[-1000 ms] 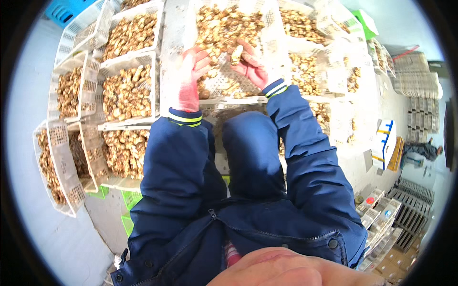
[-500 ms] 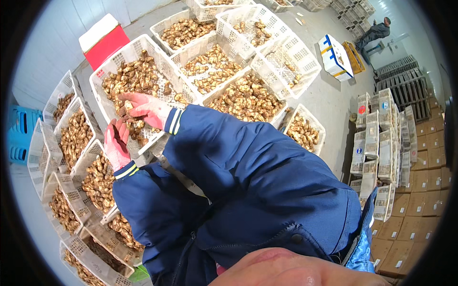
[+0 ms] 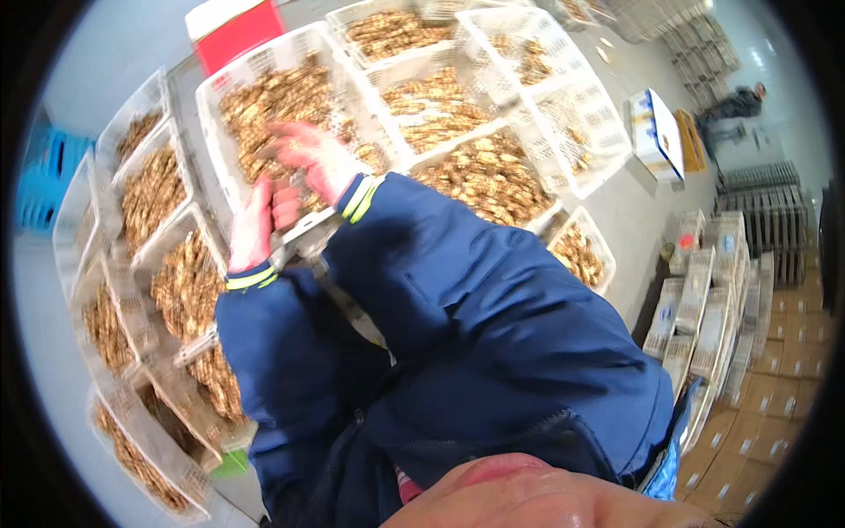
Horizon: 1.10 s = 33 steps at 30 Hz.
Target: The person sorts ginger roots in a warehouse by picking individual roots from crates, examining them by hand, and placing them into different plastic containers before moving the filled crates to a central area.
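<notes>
Both hands are over a large white crate (image 3: 216, 145) heaped with knobbly brown-and-cream pieces of produce (image 3: 277, 101); their exact kind is not clear. My right hand (image 3: 317, 158) reaches in from the right, its fingers stretched apart above the pile, with nothing visible in them. At the crate's near edge, my left hand (image 3: 255, 222) has its fingers curled in with the thumb up. Whatever those fingers may hold is hidden. Motion blurs the pieces near the hands.
More crates of the same produce stand on the left (image 3: 189, 273) and the right (image 3: 488, 180). A red box with a white lid (image 3: 236, 35) is behind. Farther right are a white-and-blue box (image 3: 653, 136), stacked crates (image 3: 704, 295), cartons (image 3: 775, 378) and another person (image 3: 735, 106).
The view has shifted, so the crates sit higher and farther right. My left hand's fingers have curled in. My right hand's fingers have spread from the piece they were pinching.
</notes>
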Each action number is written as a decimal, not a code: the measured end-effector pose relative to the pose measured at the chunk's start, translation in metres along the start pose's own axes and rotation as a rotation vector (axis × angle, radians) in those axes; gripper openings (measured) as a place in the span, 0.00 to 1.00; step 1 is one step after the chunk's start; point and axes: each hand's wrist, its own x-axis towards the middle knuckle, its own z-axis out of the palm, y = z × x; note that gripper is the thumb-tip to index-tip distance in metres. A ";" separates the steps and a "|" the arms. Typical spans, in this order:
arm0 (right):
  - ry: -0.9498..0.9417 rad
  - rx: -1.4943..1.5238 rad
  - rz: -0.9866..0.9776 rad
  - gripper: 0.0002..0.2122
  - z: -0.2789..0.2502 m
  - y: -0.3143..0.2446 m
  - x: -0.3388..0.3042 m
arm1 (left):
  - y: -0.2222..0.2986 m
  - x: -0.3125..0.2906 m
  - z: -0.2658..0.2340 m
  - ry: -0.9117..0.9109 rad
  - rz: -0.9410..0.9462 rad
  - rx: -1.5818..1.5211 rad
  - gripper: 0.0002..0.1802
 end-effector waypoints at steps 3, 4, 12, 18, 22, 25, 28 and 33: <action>-0.081 0.053 0.042 0.23 -0.016 0.003 0.000 | -0.010 0.011 0.021 -0.003 -0.019 0.112 0.27; -0.135 0.050 0.002 0.24 -0.019 0.004 -0.001 | -0.010 0.014 0.024 -0.018 -0.033 0.093 0.26; -0.047 -0.391 -0.091 0.28 -0.024 0.035 0.011 | -0.003 0.004 0.010 0.233 0.322 -0.083 0.20; 0.046 -0.964 -0.030 0.22 -0.030 0.036 0.009 | 0.000 0.001 0.024 0.321 0.316 0.023 0.20; 0.165 -0.809 -0.091 0.21 -0.031 0.038 0.007 | 0.005 0.003 0.023 0.229 0.371 -0.035 0.19; 0.034 -0.732 0.113 0.16 -0.029 0.023 0.008 | 0.008 -0.002 0.022 0.316 0.433 -0.072 0.18; 0.057 -0.220 0.177 0.07 -0.024 0.012 0.000 | 0.007 0.002 0.021 0.335 0.444 -0.110 0.17; -0.037 -0.102 0.228 0.06 -0.024 0.017 0.005 | 0.007 -0.001 0.021 0.314 0.420 -0.047 0.18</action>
